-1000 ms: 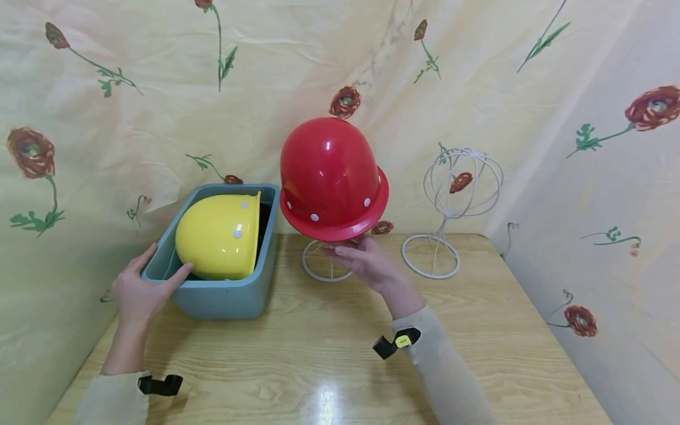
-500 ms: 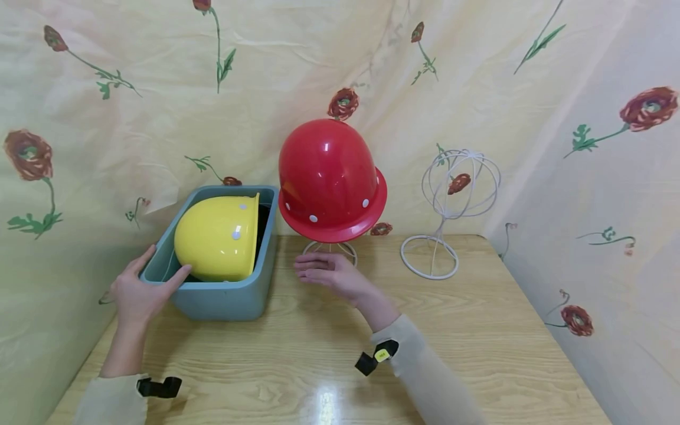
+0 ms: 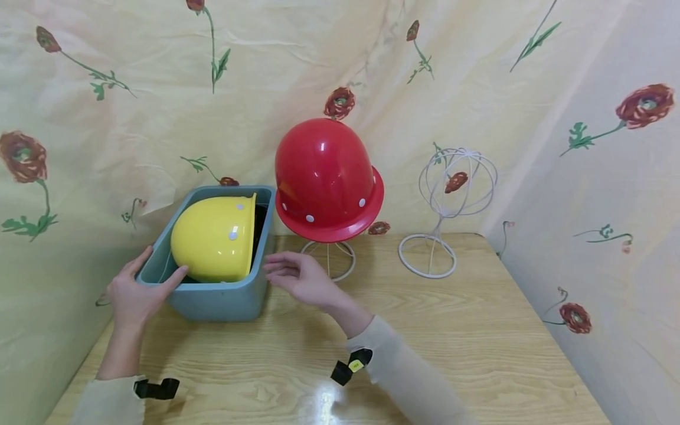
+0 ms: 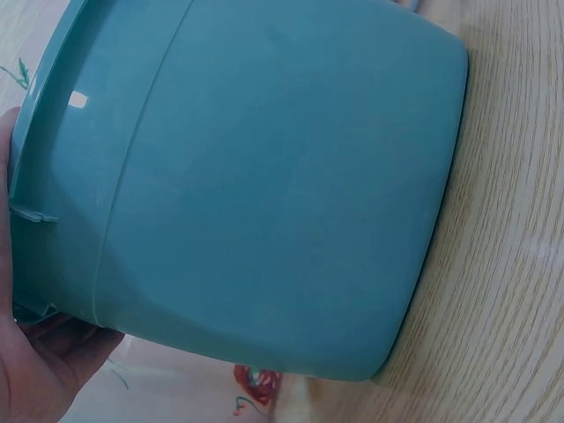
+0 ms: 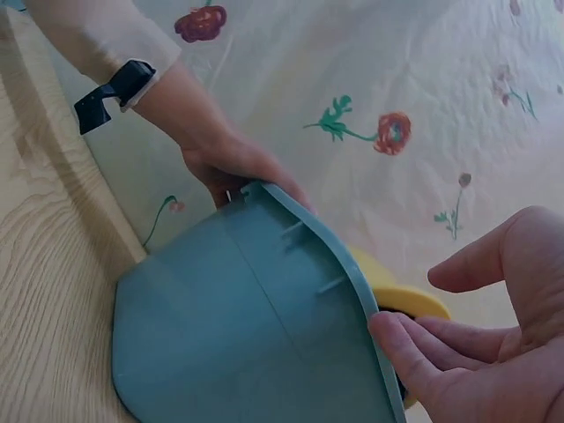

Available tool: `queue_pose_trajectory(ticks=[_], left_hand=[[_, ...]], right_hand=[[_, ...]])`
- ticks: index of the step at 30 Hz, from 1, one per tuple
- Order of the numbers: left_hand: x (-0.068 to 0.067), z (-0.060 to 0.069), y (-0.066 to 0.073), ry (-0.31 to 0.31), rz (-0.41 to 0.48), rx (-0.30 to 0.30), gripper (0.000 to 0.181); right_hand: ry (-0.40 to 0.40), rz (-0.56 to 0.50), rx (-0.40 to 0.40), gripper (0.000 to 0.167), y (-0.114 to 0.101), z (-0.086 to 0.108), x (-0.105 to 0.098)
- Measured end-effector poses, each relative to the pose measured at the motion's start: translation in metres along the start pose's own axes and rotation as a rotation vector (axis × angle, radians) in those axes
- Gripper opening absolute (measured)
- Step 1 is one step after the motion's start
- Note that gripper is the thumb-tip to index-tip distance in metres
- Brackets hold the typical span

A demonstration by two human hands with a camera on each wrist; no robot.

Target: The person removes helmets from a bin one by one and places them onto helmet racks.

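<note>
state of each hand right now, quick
Left hand: holding the blue bin by its rim.
Right hand: open, holding nothing.

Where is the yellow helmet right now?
In the head view, the yellow helmet lies on its side in the blue bin at the left of the table, with the red helmet to the right of the bin.
</note>
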State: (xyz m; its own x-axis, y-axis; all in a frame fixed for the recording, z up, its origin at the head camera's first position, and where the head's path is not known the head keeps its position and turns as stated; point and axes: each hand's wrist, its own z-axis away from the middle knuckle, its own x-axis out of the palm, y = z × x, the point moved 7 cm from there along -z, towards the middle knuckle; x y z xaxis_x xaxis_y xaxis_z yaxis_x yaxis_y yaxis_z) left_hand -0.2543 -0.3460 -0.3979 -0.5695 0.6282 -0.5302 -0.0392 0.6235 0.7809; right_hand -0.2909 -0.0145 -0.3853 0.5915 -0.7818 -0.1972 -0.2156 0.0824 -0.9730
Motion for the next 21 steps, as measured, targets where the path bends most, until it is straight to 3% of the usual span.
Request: queue_pose_trajectory(ticks=[8,17,21], left_hand=[[0.000,0.001,0.001,0.002,-0.009,-0.004,0.089],[0.001,0.002,0.004,0.015,0.006,0.020,0.087],[0.000,0.001,0.003,0.024,0.013,0.019,0.086]], right_hand=[[0.065,0.166,-0.049,0.051,-0.026,-0.007,0.015],[0.095,0.253,-0.004,0.054,-0.036,-0.017,0.020],[0.113,0.308,-0.047,0.052,-0.042,-0.023,0.026]])
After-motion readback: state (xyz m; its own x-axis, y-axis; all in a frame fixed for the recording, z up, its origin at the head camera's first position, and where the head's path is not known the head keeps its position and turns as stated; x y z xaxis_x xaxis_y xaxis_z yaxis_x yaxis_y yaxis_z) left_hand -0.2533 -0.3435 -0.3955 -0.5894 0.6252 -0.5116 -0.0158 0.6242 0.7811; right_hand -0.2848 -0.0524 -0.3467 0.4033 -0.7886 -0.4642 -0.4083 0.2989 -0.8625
